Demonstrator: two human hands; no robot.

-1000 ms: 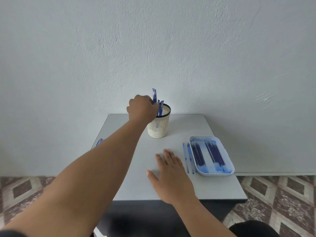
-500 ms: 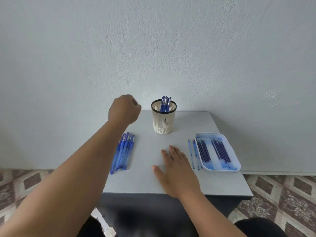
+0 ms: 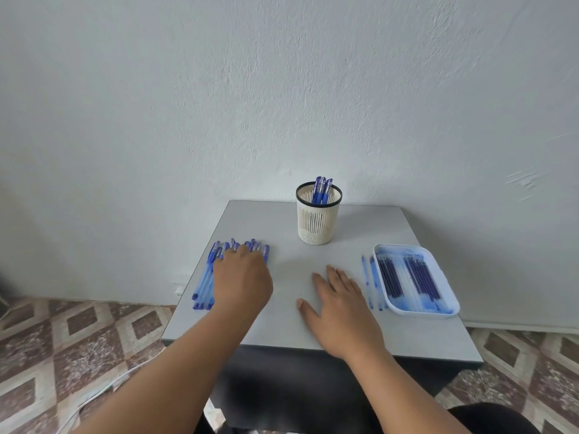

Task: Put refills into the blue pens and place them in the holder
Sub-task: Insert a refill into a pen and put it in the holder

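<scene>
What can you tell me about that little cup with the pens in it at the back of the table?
The holder is a round, cream-coloured cup that looks like plastic, with slotted sides, a finer mesh band near its base and a dark rim. It stands upright on the grey table, near the far edge by the wall. A few capped blue pens stand in it, leaning against the rim. Neither hand touches it.

The left hand (image 3: 242, 278) is covering much of the loose pens (image 3: 205, 280); its fingertips are lying hidden among them.

Bare table (image 3: 291, 277) between both hands leads unobstructed to the holder (image 3: 318, 220).
</scene>
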